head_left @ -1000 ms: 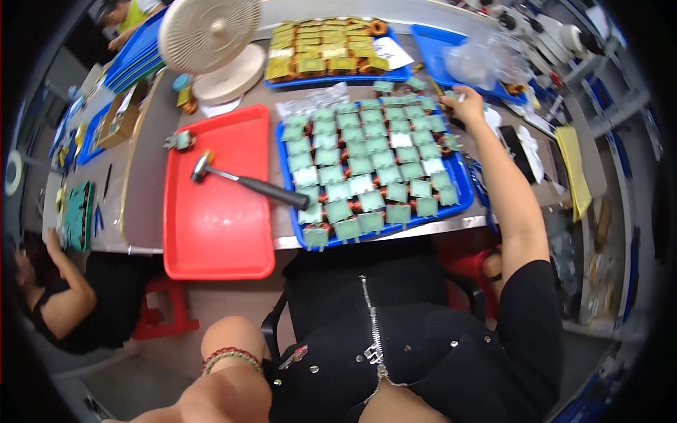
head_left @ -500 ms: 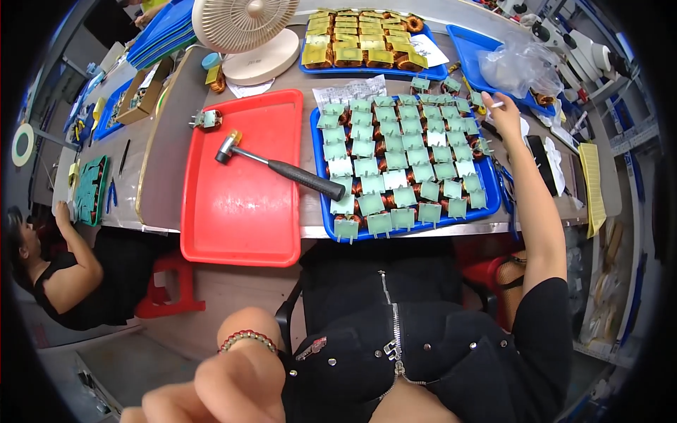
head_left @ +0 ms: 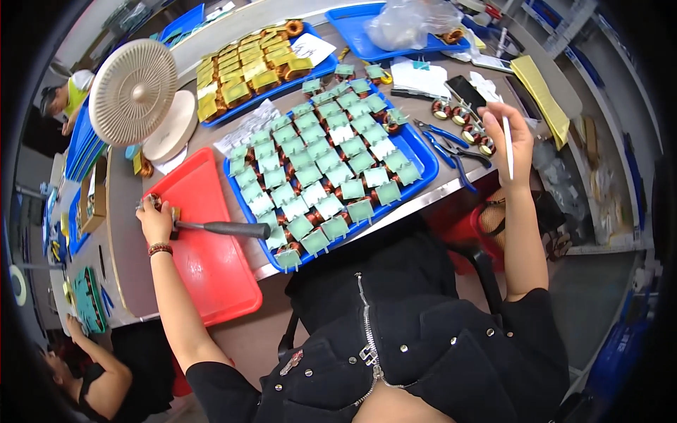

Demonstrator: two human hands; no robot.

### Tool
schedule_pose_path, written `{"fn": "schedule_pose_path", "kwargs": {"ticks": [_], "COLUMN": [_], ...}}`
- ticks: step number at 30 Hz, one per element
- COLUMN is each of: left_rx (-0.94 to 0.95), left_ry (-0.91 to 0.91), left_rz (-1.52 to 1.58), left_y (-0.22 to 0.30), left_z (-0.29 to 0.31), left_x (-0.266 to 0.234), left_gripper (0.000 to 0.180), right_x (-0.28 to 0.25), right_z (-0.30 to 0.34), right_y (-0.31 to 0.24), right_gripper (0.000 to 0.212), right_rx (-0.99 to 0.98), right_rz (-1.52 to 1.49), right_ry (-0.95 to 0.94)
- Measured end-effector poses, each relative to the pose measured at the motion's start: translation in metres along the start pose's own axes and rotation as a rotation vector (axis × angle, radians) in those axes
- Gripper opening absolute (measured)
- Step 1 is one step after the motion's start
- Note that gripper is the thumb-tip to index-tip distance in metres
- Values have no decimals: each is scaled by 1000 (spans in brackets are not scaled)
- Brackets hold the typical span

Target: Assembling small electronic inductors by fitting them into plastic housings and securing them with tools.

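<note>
Left of frame: the left hand (head_left: 157, 223), half-curled, is pinching a small copper-wound coil (head_left: 154, 200) at the red plastic tray's (head_left: 215, 264) edge. Right of frame: the right hand (head_left: 522, 141), loosely curled, is holding a slim white stick (head_left: 508, 144).

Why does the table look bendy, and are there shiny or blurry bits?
Head view: the fisheye lens bows the table's front edge and the corners go black; pale glare marks the red tray; the left hand seems clearer than the co-worker at lower left.
</note>
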State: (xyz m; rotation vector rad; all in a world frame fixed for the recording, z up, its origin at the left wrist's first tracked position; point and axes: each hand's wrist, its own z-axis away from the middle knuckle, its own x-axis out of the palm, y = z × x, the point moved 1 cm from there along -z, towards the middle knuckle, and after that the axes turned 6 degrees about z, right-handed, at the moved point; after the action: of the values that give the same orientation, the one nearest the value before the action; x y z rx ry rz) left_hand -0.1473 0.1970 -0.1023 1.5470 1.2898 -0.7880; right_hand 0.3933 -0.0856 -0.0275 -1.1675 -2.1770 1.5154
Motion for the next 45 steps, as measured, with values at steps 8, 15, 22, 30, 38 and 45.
{"fn": "schedule_pose_path", "kwargs": {"ticks": [8,15,22,30,38,45], "left_rx": [99,25,-384,-102,-76,-93], "left_ry": [-65,44,-75,-943,-1244,-1214], "left_rz": [-179,-101,1123,1628,1626,1873], "left_y": [35,20,23,170,228,230], "left_z": [-9,-27,-22,78,117,152], "left_x": [15,9,-41,-121,-131,-120], "left_gripper": [24,22,40,48,50,45], "right_x": [-27,-2,20,132,138,122], "right_z": [38,59,69,58,58,58], "right_y": [5,-18,-30,-82,-87,-85], "right_gripper": [15,12,9,54,67,59], "right_rx": [39,-47,-112,-613,-671,-630], "right_rz": [127,162,35,-149,-122,-115], "right_ry": [121,10,-119,-571,-624,-466]}}
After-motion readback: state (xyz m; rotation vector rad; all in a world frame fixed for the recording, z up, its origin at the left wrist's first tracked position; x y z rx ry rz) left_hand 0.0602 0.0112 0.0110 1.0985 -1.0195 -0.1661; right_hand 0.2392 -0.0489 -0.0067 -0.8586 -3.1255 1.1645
